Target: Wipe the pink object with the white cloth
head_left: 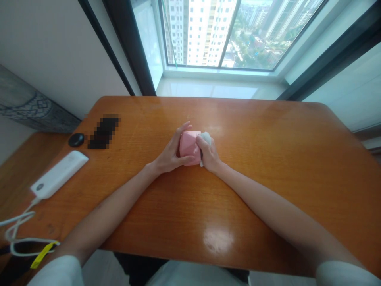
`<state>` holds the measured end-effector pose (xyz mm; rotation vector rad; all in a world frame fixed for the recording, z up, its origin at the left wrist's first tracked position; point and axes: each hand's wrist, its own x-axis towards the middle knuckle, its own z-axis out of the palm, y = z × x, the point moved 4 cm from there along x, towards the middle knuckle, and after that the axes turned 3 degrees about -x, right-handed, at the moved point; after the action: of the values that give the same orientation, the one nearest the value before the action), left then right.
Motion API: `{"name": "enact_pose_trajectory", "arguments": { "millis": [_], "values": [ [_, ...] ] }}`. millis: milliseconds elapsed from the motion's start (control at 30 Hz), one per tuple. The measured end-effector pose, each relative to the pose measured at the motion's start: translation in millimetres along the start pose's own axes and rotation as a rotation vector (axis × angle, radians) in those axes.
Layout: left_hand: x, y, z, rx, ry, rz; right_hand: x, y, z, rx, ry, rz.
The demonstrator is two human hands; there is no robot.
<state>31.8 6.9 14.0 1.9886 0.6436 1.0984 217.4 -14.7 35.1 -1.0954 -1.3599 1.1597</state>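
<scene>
A small pink faceted object (188,145), perhaps a cup or pot, is held above the middle of the wooden table. My left hand (171,154) grips it from the left, its thumb along the near side and its fingers around the far side. On the right side, my right hand (209,153) is closed on a crumpled white cloth or tissue (206,137), pressed against the pink object. The right thumb rests at the object's edge. My right fingers are mostly hidden, and so is the object's right end.
The brown wooden table (268,178) reaches a window ledge (208,88). At the left lie a white power bank (59,174) with a white cable (20,228), a round black object (76,140) and a dark pixelated item (104,132). A yellow tag (44,255) is near the cable.
</scene>
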Motion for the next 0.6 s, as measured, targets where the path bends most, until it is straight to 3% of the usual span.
{"name": "enact_pose_trajectory", "arguments": {
  "millis": [133,267,367,533,600],
  "values": [
    [-1,7,2,0.197,-0.002,0.131,6,2,-2,0.060,0.100,-0.005],
    [1,18,1,0.213,0.045,0.159,6,3,-2,0.063,0.086,-0.017],
    [3,19,-1,0.167,0.070,0.076,3,1,-2,0.030,0.064,-0.061],
    [2,7,1,-0.083,0.020,-0.199,-3,-1,1,-0.031,-0.028,-0.041],
    [1,3,2,-0.104,0.022,-0.197,-3,0,2,-0.017,-0.037,0.008]
  ]
}}
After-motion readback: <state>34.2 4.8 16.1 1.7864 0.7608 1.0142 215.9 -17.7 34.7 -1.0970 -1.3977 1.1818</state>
